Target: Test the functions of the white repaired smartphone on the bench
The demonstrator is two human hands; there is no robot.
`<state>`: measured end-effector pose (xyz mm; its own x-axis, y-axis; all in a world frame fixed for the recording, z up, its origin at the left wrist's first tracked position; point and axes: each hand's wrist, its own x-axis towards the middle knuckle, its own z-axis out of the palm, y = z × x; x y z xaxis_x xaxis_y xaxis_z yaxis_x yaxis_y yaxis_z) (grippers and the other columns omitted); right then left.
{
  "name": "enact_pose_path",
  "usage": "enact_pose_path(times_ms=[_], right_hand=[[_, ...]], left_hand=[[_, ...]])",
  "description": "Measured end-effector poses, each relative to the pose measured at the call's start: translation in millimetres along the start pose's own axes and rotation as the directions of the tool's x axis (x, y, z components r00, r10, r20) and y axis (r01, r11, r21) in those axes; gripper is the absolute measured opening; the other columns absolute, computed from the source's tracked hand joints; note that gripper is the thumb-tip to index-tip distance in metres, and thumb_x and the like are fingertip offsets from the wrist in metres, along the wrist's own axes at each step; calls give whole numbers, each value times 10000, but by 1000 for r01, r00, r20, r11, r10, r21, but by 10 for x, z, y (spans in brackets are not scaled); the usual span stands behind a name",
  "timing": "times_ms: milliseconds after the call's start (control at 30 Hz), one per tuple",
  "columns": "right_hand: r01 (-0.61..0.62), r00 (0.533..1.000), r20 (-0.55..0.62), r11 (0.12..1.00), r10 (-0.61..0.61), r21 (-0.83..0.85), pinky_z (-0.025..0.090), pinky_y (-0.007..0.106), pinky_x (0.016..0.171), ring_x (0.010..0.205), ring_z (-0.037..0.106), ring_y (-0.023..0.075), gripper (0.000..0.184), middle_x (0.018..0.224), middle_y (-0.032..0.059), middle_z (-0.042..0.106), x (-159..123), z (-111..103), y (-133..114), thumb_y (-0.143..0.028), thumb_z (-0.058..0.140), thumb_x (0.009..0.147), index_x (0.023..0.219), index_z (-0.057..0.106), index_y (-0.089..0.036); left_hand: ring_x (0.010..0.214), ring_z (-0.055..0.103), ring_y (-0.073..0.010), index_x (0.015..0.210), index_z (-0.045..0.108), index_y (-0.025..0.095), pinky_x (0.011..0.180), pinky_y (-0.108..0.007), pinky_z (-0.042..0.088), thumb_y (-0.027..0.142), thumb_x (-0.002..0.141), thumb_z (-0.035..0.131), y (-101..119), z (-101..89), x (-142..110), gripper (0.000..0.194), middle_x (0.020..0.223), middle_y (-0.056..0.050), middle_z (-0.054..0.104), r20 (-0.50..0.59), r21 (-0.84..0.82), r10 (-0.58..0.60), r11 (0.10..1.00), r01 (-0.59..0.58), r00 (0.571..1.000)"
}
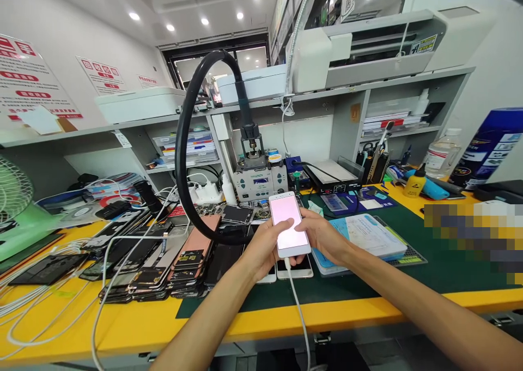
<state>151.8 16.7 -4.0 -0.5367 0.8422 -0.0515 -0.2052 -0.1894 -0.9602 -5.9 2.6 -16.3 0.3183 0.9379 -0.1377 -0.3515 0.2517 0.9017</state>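
Note:
Between my two hands is a white smartphone (286, 218), its screen lit pinkish white. My left hand (265, 247) wraps its left side, thumb resting on the screen. Around the right edge curls my right hand (317, 230), its thumb also on the glass. A white charging cable (295, 295) is plugged into the phone's bottom end and hangs over the table edge. Below the held phone, another white phone (295, 272) lies on the green mat (261, 301), partly covered by my hands.
Stacks of phone parts (188, 267) lie to the left, with loose white cables (107, 284) nearby. A thick black hose (182, 142) arches from the soldering station (261, 181). A plastic-wrapped box (363, 237) sits right of my hands. Bottles (443, 153) stand farther right.

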Motion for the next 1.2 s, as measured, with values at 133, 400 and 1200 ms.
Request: enact_pose_path(times_ms=[133, 400, 1200], right_hand=[[-14, 1000, -6, 1000, 14, 12, 532, 334, 420, 505, 701, 264, 567, 734, 38, 734, -11, 17, -17, -208, 536, 749, 1310, 458, -186], [-12, 998, -67, 1000, 13, 17, 532, 311, 400, 528, 688, 234, 491, 746, 35, 722, -16, 45, -50, -217, 531, 762, 1253, 513, -193], [-3, 993, -116, 978, -22, -210, 524, 301, 381, 411, 640, 205, 362, 630, 7, 688, -1, 112, -27, -344, 675, 841, 1127, 512, -191]], left_hand=[[572, 665, -247, 1298, 499, 89, 370, -311, 519, 362, 923, 577, 18, -17, 12, 471, 802, -104, 665, -2, -55, -52, 997, 52, 999], [660, 684, -274, 1324, 561, 108, 468, -343, 539, 561, 976, 340, 134, -27, -55, 611, 945, -169, 696, 161, -236, -79, 965, 116, 984], [662, 680, -233, 1298, 584, 131, 500, -303, 543, 529, 1002, 346, 174, 65, -97, 551, 889, -129, 695, 109, -181, -109, 975, 127, 988]])
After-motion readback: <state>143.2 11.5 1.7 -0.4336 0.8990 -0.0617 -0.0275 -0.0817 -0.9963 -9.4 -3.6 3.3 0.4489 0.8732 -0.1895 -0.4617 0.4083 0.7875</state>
